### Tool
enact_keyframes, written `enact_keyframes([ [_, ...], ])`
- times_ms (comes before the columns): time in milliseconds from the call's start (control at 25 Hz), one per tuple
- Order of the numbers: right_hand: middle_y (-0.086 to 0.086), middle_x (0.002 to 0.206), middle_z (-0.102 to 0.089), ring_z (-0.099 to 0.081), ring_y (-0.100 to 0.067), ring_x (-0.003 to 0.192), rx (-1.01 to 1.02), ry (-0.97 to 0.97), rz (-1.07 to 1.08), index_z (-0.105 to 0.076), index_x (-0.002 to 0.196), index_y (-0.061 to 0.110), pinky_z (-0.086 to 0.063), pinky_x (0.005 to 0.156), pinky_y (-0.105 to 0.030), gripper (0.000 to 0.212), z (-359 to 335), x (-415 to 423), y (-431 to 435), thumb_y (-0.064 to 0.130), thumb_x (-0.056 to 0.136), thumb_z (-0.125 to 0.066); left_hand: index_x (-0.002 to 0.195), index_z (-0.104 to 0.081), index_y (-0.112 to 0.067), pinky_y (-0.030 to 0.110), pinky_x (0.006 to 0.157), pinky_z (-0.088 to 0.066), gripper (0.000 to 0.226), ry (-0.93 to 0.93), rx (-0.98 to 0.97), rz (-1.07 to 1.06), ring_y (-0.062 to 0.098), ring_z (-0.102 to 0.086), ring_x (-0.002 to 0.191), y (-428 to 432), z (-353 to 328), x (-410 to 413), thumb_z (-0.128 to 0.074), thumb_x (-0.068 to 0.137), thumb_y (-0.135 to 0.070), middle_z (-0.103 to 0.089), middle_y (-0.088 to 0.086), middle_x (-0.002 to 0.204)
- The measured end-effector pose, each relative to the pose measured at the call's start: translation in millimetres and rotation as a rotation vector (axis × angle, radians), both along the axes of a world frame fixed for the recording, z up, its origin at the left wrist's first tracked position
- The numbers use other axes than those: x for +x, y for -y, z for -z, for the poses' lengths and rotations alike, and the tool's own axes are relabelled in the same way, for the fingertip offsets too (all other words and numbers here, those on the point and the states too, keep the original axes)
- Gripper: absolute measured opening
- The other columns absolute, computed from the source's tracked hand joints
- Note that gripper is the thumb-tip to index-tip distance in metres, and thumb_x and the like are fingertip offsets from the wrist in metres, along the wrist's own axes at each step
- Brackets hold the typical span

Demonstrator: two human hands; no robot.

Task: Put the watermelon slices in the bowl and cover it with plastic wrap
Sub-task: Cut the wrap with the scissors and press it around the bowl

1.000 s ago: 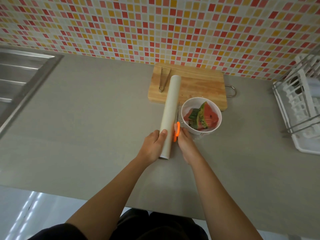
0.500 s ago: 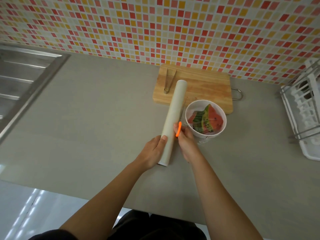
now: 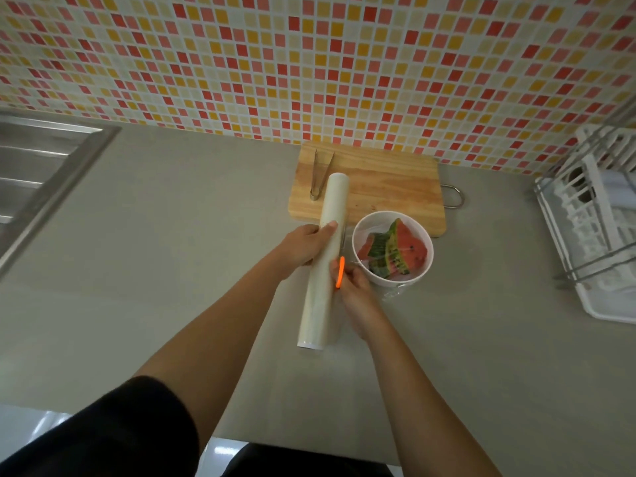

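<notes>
A white bowl (image 3: pixel 424 270) on the grey counter holds watermelon slices (image 3: pixel 399 251), with clear film stretched over them and a crumpled edge of film by the bowl's near side. Left of the bowl lies a long roll of plastic wrap (image 3: pixel 321 270), its far end over the cutting board. My left hand (image 3: pixel 304 247) grips the roll near its middle. My right hand (image 3: pixel 354 287) holds orange-handled scissors (image 3: pixel 340 271) between the roll and the bowl, blade pointing away from me along the film.
A wooden cutting board (image 3: pixel 389 187) with metal tongs (image 3: pixel 320 175) lies behind the bowl against the tiled wall. A steel sink (image 3: pixel 38 173) is at the far left. A white dish rack (image 3: pixel 595 228) stands at the right edge.
My left hand has slid up the roll from its near end toward the middle. The right hand with the scissors stays beside the bowl.
</notes>
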State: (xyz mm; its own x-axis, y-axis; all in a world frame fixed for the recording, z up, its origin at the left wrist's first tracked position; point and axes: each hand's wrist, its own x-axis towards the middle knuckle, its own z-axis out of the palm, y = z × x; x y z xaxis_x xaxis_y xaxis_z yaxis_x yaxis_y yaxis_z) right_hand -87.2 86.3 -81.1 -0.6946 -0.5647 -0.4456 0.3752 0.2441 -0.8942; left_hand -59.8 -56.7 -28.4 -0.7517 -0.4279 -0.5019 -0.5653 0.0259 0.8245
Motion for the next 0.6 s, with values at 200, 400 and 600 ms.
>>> enact_keyframes([
  [200, 0.01, 0.091, -0.064, -0.062, 0.001, 0.086, -0.031, 0.022, 0.086, -0.056, 0.09, 0.024, -0.047, 0.077, -0.017, 0.018, -9, 9, -1, 0.041, 0.087, -0.058, 0.114, -0.06, -0.006, 0.04, 0.088, -0.053, 0.045, -0.025, 0.039, -0.099, 0.028, -0.062, 0.107, 11, 6, -7, -0.057, 0.089, -0.043, -0.063, 0.014, 0.119],
  [400, 0.009, 0.075, -0.061, -0.056, 0.004, 0.062, 0.034, 0.103, 0.15, -0.051, 0.092, 0.013, -0.044, 0.061, -0.01, 0.029, -2, 36, -20, 0.041, 0.087, -0.058, 0.116, -0.06, -0.006, 0.041, 0.09, -0.052, 0.045, -0.022, 0.098, -0.144, 0.029, -0.062, 0.107, 18, 7, -5, -0.058, 0.089, -0.041, -0.063, 0.013, 0.119],
  [600, 0.007, 0.077, -0.057, -0.053, 0.0, 0.069, 0.024, 0.111, 0.086, -0.052, 0.091, 0.018, -0.038, 0.066, -0.018, 0.031, -13, 29, -5, 0.048, 0.084, -0.057, 0.116, -0.06, -0.006, 0.044, 0.095, -0.05, 0.045, -0.015, 0.111, -0.153, 0.029, -0.062, 0.106, 19, 7, -5, -0.058, 0.089, -0.042, -0.063, 0.013, 0.118],
])
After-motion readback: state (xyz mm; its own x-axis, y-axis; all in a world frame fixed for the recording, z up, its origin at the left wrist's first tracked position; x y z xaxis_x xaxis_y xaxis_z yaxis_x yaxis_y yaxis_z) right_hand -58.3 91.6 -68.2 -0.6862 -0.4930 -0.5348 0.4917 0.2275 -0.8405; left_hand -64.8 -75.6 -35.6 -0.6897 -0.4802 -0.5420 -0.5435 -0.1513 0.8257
